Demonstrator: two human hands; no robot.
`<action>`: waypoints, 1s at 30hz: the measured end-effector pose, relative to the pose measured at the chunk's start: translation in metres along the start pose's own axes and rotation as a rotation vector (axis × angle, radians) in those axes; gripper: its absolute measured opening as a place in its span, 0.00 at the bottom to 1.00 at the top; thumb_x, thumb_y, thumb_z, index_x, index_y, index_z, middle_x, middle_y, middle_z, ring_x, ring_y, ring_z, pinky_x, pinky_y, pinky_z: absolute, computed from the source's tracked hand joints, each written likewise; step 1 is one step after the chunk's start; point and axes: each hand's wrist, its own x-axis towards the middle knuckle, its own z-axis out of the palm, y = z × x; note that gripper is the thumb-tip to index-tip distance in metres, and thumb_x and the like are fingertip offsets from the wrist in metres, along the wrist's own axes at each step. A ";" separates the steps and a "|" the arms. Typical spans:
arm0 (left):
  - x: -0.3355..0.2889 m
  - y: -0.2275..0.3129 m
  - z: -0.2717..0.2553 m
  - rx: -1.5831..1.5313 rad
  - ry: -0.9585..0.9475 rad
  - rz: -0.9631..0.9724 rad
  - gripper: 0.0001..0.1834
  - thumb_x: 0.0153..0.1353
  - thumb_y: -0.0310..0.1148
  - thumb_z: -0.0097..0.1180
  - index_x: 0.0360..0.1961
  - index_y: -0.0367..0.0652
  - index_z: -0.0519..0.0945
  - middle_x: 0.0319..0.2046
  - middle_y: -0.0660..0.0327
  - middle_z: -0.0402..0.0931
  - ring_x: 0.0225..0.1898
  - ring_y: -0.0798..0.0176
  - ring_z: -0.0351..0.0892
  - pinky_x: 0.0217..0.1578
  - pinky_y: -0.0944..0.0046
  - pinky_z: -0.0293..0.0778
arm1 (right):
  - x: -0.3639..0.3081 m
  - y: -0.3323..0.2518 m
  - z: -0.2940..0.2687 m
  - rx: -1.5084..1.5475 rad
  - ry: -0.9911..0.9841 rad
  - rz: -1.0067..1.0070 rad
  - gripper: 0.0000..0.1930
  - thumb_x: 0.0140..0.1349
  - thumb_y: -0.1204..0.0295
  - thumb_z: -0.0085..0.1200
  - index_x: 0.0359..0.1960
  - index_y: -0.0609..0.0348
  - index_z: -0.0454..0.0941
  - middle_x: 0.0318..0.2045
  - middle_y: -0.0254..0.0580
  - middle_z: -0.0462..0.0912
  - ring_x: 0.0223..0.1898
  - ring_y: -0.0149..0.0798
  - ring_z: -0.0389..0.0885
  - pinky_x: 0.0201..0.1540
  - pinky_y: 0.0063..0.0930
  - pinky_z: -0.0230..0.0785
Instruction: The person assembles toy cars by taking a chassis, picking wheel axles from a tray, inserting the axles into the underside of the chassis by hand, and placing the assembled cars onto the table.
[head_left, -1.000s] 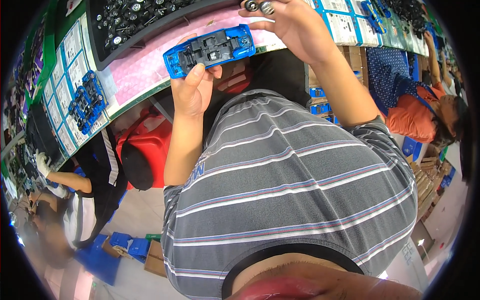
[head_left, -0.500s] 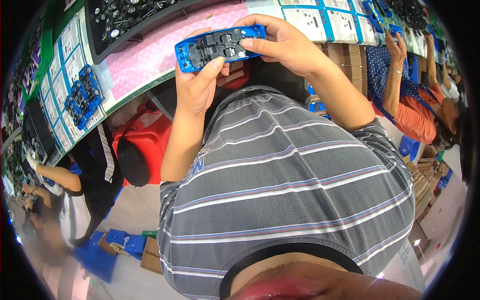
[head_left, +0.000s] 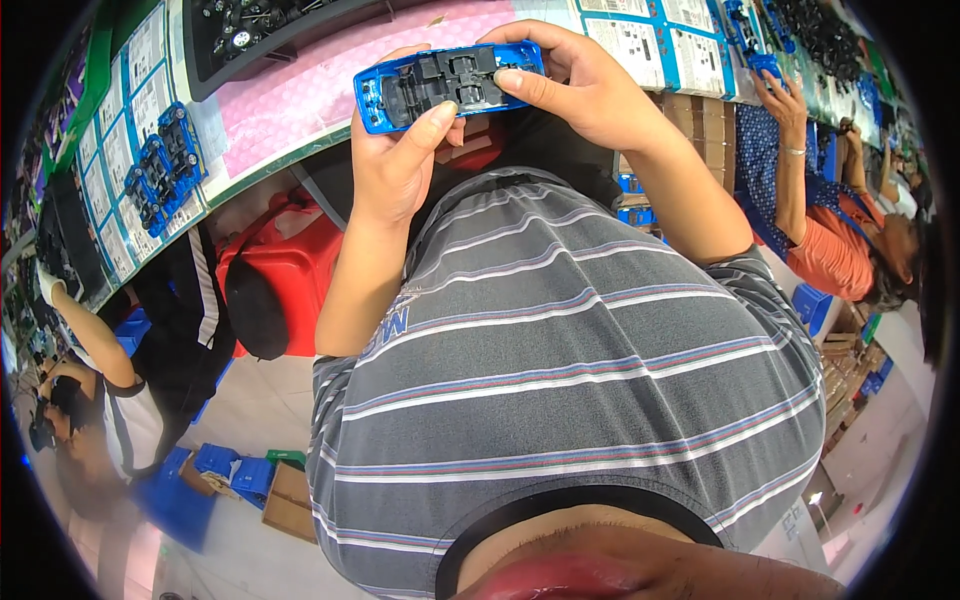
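Observation:
Between my two hands is a blue toy car body (head_left: 376, 106), held with its open underside toward me, above the table's front edge. A black interior piece (head_left: 430, 88) with seat shapes lies inside it. My left hand (head_left: 400, 160) grips the car's left part, its thumb on the lower edge of the black piece. My right hand (head_left: 575, 85) holds the right end from behind, the thumb pressing on the black piece. The fingers behind the car are mostly hidden. Left of my hands, several blue toy car bodies (head_left: 165, 170) lie together on the table.
Black trays (head_left: 290, 50) of small wheeled parts stand at the back, next to pink bubble wrap (head_left: 290, 115). Printed sheets (head_left: 625, 50) are taped to the table. A red stool (head_left: 290, 270) stands below. A co-worker's hand (head_left: 780, 100) is at the far right; another person works at left.
The view has shifted slightly. Both hands keep their hold on the car body, and the right thumb has slid a little along the black piece.

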 end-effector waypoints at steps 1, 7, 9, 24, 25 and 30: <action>0.000 -0.001 0.000 -0.001 -0.009 0.006 0.30 0.57 0.23 0.62 0.60 0.34 0.66 0.40 0.54 0.78 0.31 0.65 0.78 0.31 0.67 0.76 | -0.001 -0.001 -0.001 -0.023 -0.018 0.018 0.21 0.68 0.67 0.57 0.58 0.64 0.72 0.48 0.38 0.79 0.50 0.29 0.77 0.56 0.26 0.69; -0.002 -0.002 -0.001 -0.002 0.027 -0.018 0.29 0.57 0.24 0.62 0.59 0.34 0.67 0.39 0.54 0.78 0.30 0.66 0.78 0.29 0.68 0.76 | -0.006 -0.025 -0.006 -0.592 0.172 -0.355 0.16 0.58 0.67 0.65 0.46 0.60 0.80 0.36 0.37 0.79 0.36 0.34 0.79 0.40 0.31 0.72; -0.003 -0.003 -0.006 0.052 -0.006 -0.024 0.29 0.59 0.26 0.60 0.61 0.34 0.66 0.42 0.54 0.77 0.32 0.65 0.77 0.30 0.66 0.74 | -0.006 -0.035 -0.012 -0.602 0.084 -0.387 0.18 0.56 0.70 0.67 0.48 0.61 0.79 0.38 0.40 0.78 0.40 0.37 0.77 0.43 0.31 0.70; -0.021 -0.013 -0.003 0.136 -0.131 -0.173 0.25 0.57 0.28 0.66 0.53 0.34 0.71 0.28 0.62 0.76 0.25 0.73 0.73 0.26 0.74 0.69 | 0.012 -0.038 0.012 -0.844 -0.076 -0.618 0.11 0.53 0.70 0.64 0.36 0.60 0.82 0.32 0.41 0.75 0.35 0.44 0.79 0.39 0.38 0.72; -0.022 -0.014 -0.002 0.125 -0.133 -0.179 0.24 0.57 0.29 0.67 0.51 0.34 0.71 0.28 0.62 0.76 0.25 0.73 0.73 0.26 0.73 0.69 | 0.011 -0.037 0.017 -0.822 -0.085 -0.631 0.05 0.52 0.72 0.60 0.29 0.61 0.81 0.32 0.42 0.74 0.37 0.48 0.79 0.39 0.40 0.72; -0.024 -0.018 -0.001 0.094 -0.110 -0.210 0.19 0.57 0.29 0.67 0.44 0.36 0.71 0.27 0.61 0.75 0.24 0.72 0.74 0.25 0.72 0.70 | 0.006 -0.028 0.028 -0.821 -0.073 -0.512 0.05 0.56 0.74 0.57 0.27 0.63 0.78 0.35 0.44 0.75 0.37 0.50 0.79 0.40 0.42 0.73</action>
